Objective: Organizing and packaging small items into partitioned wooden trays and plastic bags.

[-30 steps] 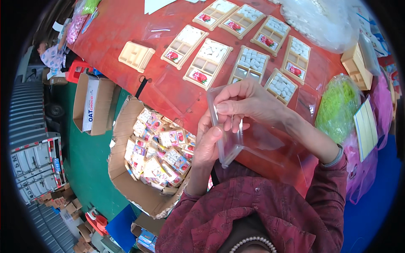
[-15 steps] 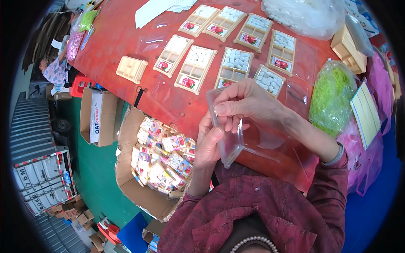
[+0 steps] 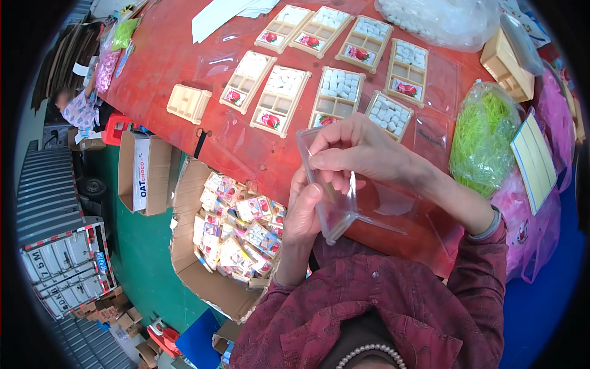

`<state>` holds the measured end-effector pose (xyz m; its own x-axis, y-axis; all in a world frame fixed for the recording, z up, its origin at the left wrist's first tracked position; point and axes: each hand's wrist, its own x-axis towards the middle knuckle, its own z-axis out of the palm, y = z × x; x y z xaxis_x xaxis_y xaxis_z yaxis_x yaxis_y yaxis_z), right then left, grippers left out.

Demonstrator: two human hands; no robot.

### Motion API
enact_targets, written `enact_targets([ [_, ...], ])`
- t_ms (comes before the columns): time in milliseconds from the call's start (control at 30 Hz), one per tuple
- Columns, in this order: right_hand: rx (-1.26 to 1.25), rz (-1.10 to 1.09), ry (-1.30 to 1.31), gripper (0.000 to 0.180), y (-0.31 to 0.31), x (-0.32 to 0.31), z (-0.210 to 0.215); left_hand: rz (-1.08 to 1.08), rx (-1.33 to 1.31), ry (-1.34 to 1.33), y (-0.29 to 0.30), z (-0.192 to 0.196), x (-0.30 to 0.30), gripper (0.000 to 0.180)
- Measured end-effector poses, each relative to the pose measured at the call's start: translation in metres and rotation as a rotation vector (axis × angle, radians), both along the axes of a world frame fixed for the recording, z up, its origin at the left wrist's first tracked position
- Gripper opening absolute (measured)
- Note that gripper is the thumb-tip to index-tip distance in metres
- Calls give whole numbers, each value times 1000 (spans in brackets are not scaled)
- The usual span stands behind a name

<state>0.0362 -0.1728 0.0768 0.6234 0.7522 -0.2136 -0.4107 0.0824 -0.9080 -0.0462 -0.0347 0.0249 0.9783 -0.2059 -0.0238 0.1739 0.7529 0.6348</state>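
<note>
A clear plastic box point(image 3: 332, 197) is held upright between both hands over the near edge of the red table point(image 3: 184, 67). My left hand point(image 3: 304, 212) grips the box's left side from below, thumb on its face. My right hand point(image 3: 359, 150) pinches its top edge with curled fingers. Several cream compartment trays point(image 3: 337, 92) with white cubes and small red flower pictures lie in rows on the table beyond the hands.
An open cardboard box point(image 3: 236, 230) of packed small items stands on the green floor at my left. A bag of green shred point(image 3: 482, 138) lies at right, a bag of white cubes point(image 3: 439, 21) at the far side, empty cream trays point(image 3: 507, 58) nearby.
The view has shifted slightly. My right hand's fingers have moved along the box's top edge; both hands still hold the clear box in the same place.
</note>
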Motion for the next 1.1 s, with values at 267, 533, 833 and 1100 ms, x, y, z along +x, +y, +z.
enact_targets([
  [267, -82, -48, -191, 16, -4, 0, -2, 14, 31, 12, -3, -11, -2, 43],
  [533, 127, -218, 2, 17, -27, 2, 1, 182, -5, 337, -6, 21, 6, 53],
  [833, 87, -246, -66, 17, -36, -9, 7, -131, 7, 231, -15, -5, 12, 35],
  [1100, -81, -314, -526, 21, -48, -4, 8, 9, 723, -243, -30, 31, 7, 47],
])
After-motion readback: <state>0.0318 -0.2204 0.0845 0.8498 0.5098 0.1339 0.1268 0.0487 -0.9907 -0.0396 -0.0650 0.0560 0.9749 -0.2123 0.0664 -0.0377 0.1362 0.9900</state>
